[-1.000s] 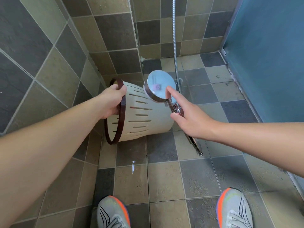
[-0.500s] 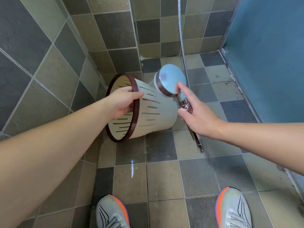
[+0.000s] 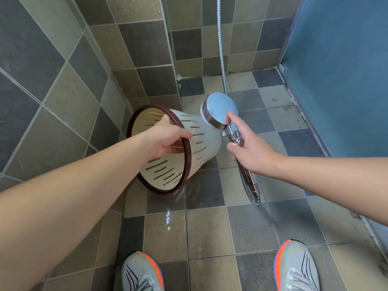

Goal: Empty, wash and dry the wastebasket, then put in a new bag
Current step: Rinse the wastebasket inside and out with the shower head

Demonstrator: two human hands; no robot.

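Observation:
A cream slotted wastebasket (image 3: 201, 143) with a dark brown rim hangs tipped on its side above the tiled floor, its mouth turned toward me and to the left. My left hand (image 3: 168, 137) grips the rim at its top right, fingers curled over the edge. My right hand (image 3: 249, 148) holds the handle of a chrome shower head (image 3: 220, 111), index finger stretched up onto the back of the round head. The shower head's face points at the basket's base and side, very close to it.
Tiled walls (image 3: 63, 80) meet in a corner behind the basket. A blue panel (image 3: 340, 70) stands at the right. The metal hose (image 3: 221, 38) runs up the back wall. A wet patch (image 3: 170, 217) glistens on the floor. My two shoes (image 3: 142, 274) are at the bottom.
My left hand has rolled the basket so its mouth faces me more. The shower head has shifted slightly right and stays against the basket's base.

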